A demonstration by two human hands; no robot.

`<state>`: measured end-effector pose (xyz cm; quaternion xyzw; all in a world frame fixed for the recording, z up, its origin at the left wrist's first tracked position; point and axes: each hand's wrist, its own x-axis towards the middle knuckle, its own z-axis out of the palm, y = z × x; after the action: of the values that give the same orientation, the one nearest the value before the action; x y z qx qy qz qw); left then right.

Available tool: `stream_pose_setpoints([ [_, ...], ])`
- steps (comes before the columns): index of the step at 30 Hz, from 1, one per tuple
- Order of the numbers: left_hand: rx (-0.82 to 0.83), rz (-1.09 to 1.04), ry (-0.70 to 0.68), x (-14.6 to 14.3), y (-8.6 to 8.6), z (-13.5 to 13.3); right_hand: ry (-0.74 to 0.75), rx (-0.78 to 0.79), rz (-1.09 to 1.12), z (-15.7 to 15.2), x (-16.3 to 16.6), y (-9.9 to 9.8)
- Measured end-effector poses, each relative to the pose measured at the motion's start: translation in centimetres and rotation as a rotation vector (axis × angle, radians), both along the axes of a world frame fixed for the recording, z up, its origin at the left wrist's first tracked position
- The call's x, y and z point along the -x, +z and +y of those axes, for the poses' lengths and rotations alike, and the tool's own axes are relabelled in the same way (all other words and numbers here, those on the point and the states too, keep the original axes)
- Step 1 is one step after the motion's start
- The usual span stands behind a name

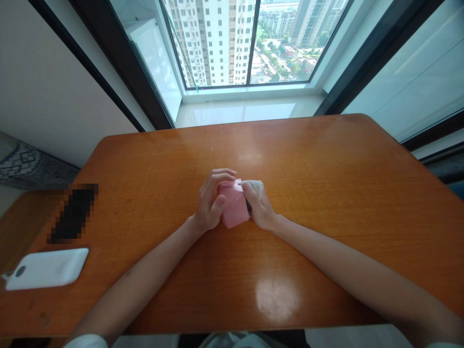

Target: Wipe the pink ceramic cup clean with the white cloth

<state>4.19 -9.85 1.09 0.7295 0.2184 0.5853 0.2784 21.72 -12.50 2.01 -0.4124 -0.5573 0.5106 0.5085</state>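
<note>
A small pink box-like object (234, 207) sits at the middle of the wooden table (326, 193). My left hand (210, 203) wraps its left side, fingers curled over the top and thumb on the front. My right hand (259, 208) grips its right side and also holds a small grey cloth-like piece (255, 185) against the box's upper right corner. Both hands are closed around the object, which rests on or just above the tabletop.
A white flat device (47, 268) lies at the table's near left edge. A blurred dark object (74, 212) lies just beyond it. A large window (246, 43) is behind the table's far edge, with a pale sill (239, 112).
</note>
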Motion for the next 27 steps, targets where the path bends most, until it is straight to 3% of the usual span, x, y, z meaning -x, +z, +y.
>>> stream_pose_setpoints([
  [2,-0.167,0.097,-0.005,0.2,0.1,0.1,-0.030,0.016,0.023,0.1,0.1,0.1],
  [4,-0.230,0.162,-0.008,0.2,0.3,0.2,-0.065,0.019,0.037,0.2,0.2,0.3],
  [9,-0.145,0.141,-0.015,-0.2,1.0,-0.1,-0.061,-0.077,-0.006,0.0,0.1,0.6],
  [12,0.054,0.067,-0.060,-0.4,1.5,-0.4,-0.023,-0.169,-0.045,-0.3,-0.1,0.5],
  [17,0.568,0.000,-0.136,-0.7,1.9,-0.5,0.023,-0.202,-0.091,-0.5,-0.2,0.4],
  [20,0.674,-0.017,-0.144,-0.8,1.6,-0.3,0.026,-0.143,-0.047,-0.4,-0.1,0.6],
  [22,0.569,-0.025,-0.101,-0.8,1.3,-0.3,0.018,-0.095,-0.015,-0.2,0.0,0.6],
  [27,-0.052,0.076,-0.011,-0.3,0.7,-0.5,-0.050,-0.034,0.035,0.2,0.1,0.4],
])
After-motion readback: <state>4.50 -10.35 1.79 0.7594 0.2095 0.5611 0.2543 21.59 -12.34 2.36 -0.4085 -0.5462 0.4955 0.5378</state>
